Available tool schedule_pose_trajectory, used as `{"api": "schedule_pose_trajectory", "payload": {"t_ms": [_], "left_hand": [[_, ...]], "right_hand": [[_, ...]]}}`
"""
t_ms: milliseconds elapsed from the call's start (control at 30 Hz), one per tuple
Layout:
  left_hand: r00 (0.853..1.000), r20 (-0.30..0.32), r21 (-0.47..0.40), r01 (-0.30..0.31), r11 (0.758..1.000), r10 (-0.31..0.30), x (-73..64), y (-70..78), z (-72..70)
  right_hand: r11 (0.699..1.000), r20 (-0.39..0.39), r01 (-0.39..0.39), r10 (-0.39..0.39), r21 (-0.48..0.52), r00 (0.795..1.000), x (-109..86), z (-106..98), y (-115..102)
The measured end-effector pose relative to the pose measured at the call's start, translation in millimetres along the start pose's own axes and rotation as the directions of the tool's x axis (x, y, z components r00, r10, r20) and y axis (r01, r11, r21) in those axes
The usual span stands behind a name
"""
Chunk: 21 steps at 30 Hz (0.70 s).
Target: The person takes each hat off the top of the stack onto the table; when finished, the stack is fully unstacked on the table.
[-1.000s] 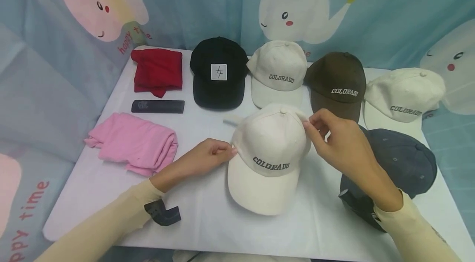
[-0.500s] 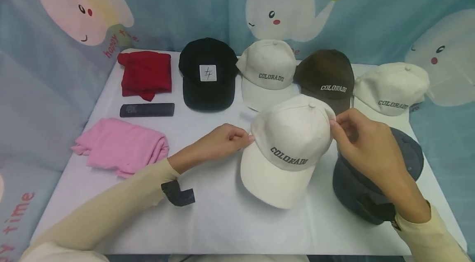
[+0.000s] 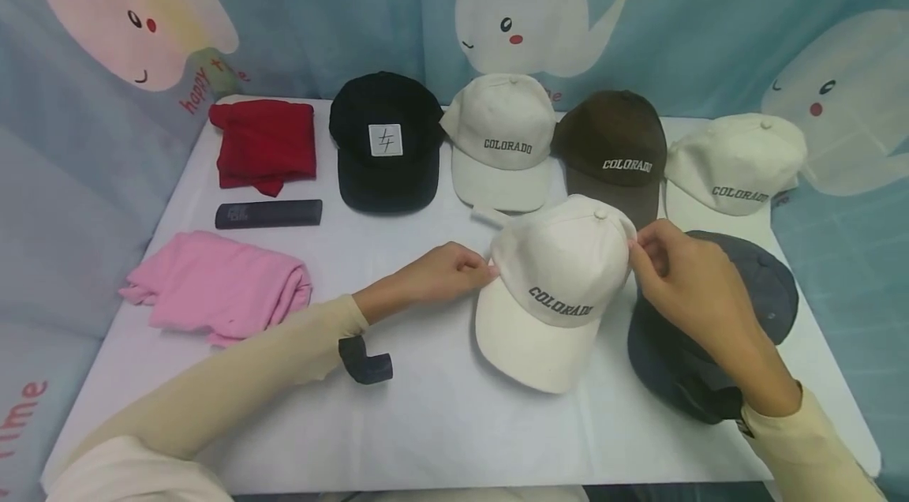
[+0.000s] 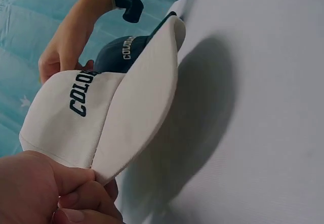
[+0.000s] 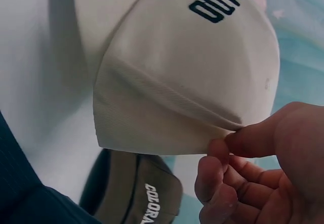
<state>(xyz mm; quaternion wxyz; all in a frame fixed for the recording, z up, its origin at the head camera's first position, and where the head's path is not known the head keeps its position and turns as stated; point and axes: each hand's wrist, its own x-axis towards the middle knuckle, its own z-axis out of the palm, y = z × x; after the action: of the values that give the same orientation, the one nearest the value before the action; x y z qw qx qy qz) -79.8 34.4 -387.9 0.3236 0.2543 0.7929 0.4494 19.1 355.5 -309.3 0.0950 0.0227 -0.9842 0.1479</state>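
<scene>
Both hands hold a cream baseball cap (image 3: 561, 269) marked COLORADO over the front of the table, brim toward me. My left hand (image 3: 450, 273) pinches its edge where the brim meets the crown, thumb on top, seen close up in the left wrist view. On the other side my right hand (image 3: 692, 289) pinches the rim of the crown between thumb and fingers. In the right wrist view a crease runs across the crown (image 5: 187, 72) to those fingertips. The brim (image 4: 136, 102) casts a broad shadow on the cloth in the left wrist view. A strap sticks out behind the crown.
Along the back stand a black cap (image 3: 387, 178), a cream cap (image 3: 500, 119), a brown cap (image 3: 614, 127) and another cream cap (image 3: 738, 159). A dark blue cap (image 3: 753, 281) lies under my right arm. Leftward are folded red cloth (image 3: 266, 143), a dark case (image 3: 268, 214) and pink cloth (image 3: 220, 281).
Both hands have carried the cream cap rightward, closer to the dark blue cap, and its brim has turned slightly. The head view has shifted, so the other things appear further left.
</scene>
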Motion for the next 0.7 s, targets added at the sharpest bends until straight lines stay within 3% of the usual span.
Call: {"api": "schedule_pose_trajectory", "payload": {"t_ms": [400, 567, 700], "left_hand": [[0.998, 0.015, 0.093, 0.053, 0.994, -0.054, 5.8, -9.0, 3.6], [0.999, 0.018, 0.116, 0.039, 0.992, -0.041, 7.6, -14.3, 6.0], [0.999, 0.003, 0.195, 0.032, 0.98, -0.033, 8.5, -19.1, 9.1]], "right_hand": [[1.0, 0.073, -0.015, 0.016, -0.012, 0.997, 6.9, 15, 1], [1.0, 0.067, -0.007, 0.008, -0.017, 0.998, 7.1, 20, 2], [1.0, 0.06, 0.002, -0.001, -0.016, 0.998, 6.6, 25, 2]]}}
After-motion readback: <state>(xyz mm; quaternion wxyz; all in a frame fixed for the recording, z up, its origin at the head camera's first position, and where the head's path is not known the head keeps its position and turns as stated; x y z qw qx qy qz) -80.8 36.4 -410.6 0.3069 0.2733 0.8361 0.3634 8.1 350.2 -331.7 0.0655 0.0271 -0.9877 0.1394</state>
